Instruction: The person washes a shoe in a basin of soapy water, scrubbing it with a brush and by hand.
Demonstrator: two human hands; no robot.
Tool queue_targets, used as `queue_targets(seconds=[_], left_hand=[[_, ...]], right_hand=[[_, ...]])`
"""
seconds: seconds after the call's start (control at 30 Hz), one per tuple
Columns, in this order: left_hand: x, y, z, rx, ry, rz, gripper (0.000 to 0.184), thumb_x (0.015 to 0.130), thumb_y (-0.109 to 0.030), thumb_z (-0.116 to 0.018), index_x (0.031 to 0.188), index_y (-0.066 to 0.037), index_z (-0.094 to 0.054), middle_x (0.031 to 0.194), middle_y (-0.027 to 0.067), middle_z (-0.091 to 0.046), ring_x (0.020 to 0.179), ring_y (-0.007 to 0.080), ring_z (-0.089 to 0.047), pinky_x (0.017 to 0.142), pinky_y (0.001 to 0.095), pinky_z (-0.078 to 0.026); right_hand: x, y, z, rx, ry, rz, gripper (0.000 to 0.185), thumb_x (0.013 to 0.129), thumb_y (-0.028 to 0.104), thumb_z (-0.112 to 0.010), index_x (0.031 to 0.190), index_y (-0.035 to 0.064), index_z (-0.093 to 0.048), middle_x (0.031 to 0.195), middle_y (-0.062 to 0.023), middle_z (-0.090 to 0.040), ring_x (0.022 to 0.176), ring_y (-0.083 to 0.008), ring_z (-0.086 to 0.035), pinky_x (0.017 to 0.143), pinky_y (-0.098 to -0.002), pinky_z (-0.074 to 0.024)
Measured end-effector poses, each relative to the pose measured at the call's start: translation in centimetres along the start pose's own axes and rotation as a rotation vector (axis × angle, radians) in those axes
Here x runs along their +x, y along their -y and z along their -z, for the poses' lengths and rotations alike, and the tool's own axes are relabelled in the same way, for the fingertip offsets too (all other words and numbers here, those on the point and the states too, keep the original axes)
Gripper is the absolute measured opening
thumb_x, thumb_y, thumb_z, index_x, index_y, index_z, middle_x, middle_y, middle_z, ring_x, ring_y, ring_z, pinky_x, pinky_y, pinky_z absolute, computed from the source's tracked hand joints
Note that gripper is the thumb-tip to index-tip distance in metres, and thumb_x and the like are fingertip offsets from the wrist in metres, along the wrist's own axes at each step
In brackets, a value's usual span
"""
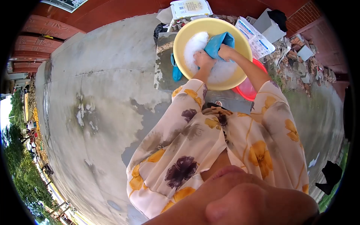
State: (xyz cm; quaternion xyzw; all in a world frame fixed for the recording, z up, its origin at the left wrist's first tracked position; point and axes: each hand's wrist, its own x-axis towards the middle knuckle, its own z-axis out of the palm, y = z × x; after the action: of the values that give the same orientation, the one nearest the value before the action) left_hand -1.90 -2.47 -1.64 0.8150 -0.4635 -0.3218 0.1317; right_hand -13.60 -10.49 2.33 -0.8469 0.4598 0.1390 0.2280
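Note:
A large yellow basin holds water with thick white suds. Inside it a blue slipper is tilted up, its wide opening towards the upper right. My right hand grips the slipper, with the fingers partly hidden in or behind it. Close against its lower left side is my left hand, closed and wet with suds; what it holds, if anything, is hidden. A second blue slipper lies outside, just left of the basin.
A red basin sits partly under the yellow one. Behind are a white box, a printed carton, a grey-white container and a black bag. Broken bricks are heaped at right. Wet concrete spreads left.

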Motion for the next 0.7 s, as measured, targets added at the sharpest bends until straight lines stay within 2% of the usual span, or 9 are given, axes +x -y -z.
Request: queue_targets(seconds=[0.03,0.07,0.2,0.23,0.3,0.4,0.5,0.57,0.7], left_hand=[[-0.2,0.1,0.4,-0.04,-0.039,0.02,0.093,0.059,-0.044,-0.081,0.133,-0.009,-0.037,0.14,0.0148,-0.033,0.131,0.0323,-0.028,0.101,0.0482,-0.035],[-0.5,0.2,0.5,-0.041,-0.091,0.055,0.091,0.058,-0.044,-0.081,0.131,-0.009,-0.039,0.137,0.0135,-0.035,0.13,0.0311,-0.03,0.099,0.0482,-0.038],[-0.7,-0.6,0.5,-0.216,-0.132,0.244,0.093,0.06,-0.042,-0.081,0.132,-0.014,-0.031,0.137,0.0141,-0.032,0.129,0.0337,-0.029,0.097,0.0518,-0.037],[-0.6,-0.9,-0.2,-0.249,-0.256,0.274,0.082,0.064,-0.036,-0.08,0.128,-0.01,-0.037,0.129,0.0161,-0.038,0.125,0.0345,-0.033,0.092,0.0521,-0.04],[-0.5,-1.2,0.0,-0.305,-0.241,0.356,0.084,0.061,-0.036,-0.081,0.128,-0.012,-0.037,0.132,0.0179,-0.036,0.126,0.0367,-0.032,0.094,0.0529,-0.038],[-0.6,-1.8,-0.5,-0.362,-0.337,0.417,0.088,0.056,-0.037,-0.083,0.128,-0.012,-0.038,0.134,0.018,-0.035,0.128,0.0373,-0.031,0.095,0.054,-0.038],[-0.4,-2.4,-2.1,-0.33,-0.454,0.401,0.087,0.056,-0.032,-0.084,0.127,-0.012,-0.038,0.133,0.0169,-0.036,0.128,0.0373,-0.032,0.097,0.0545,-0.035],[0.1,-2.5,-2.8,-0.32,-0.515,0.416,0.088,0.056,-0.029,-0.084,0.128,-0.011,-0.038,0.133,0.0164,-0.036,0.128,0.037,-0.032,0.097,0.0545,-0.034],[-1.0,-3.1,-3.0,-0.337,-0.494,0.41,0.101,0.054,-0.028,-0.086,0.136,-0.011,-0.03,0.137,0.0176,-0.036,0.13,0.0375,-0.031,0.099,0.0551,-0.032]], right_hand=[[0.2,1.5,1.4,0.057,0.19,-0.27,0.044,0.078,0.011,-0.053,0.118,-0.0069,-0.053,0.108,-0.0308,-0.059,0.076,-0.0372,-0.067,0.053,-0.0427,-0.0525],[-0.4,2.4,2.2,0.167,0.04,-0.266,0.042,0.079,0.011,-0.049,0.116,-0.0083,-0.053,0.102,-0.0314,-0.06,0.073,-0.0379,-0.066,0.05,-0.0427,-0.0512],[3.6,1.5,3.7,0.235,-0.067,-0.21,0.038,0.084,0.013,-0.043,0.112,-0.0123,-0.05,0.09,-0.0306,-0.062,0.056,-0.035,-0.064,0.044,-0.0416,-0.0485],[5.0,1.4,3.0,0.2,-0.117,-0.177,0.037,0.084,0.016,-0.046,0.111,-0.008,-0.055,0.084,-0.0296,-0.064,0.053,-0.0339,-0.064,0.048,-0.0434,-0.0498],[5.2,2.1,3.1,0.275,0.062,0.118,0.045,0.085,0.024,-0.05,0.12,-0.0048,-0.052,0.089,-0.0279,-0.064,0.053,-0.0324,-0.064,0.045,-0.0435,-0.049],[4.1,1.7,2.4,0.214,-0.034,0.332,0.052,0.083,0.031,-0.056,0.122,-0.0019,-0.053,0.093,-0.0265,-0.065,0.055,-0.0315,-0.064,0.041,-0.0423,-0.0477],[2.7,1.2,3.7,0.328,0.171,0.181,0.053,0.081,0.035,-0.059,0.119,-0.003,-0.056,0.095,-0.0271,-0.064,0.056,-0.0316,-0.065,0.041,-0.0404,-0.0472],[7.8,-1.9,1.7,0.236,0.083,0.141,0.056,0.08,0.039,-0.06,0.117,-0.0028,-0.057,0.095,-0.0267,-0.064,0.056,-0.0315,-0.064,0.043,-0.039,-0.0475],[2.9,2.2,3.3,0.239,0.045,0.182,0.054,0.082,0.036,-0.056,0.115,-0.0069,-0.056,0.097,-0.0277,-0.064,0.069,-0.0344,-0.067,0.051,-0.0416,-0.0507]])
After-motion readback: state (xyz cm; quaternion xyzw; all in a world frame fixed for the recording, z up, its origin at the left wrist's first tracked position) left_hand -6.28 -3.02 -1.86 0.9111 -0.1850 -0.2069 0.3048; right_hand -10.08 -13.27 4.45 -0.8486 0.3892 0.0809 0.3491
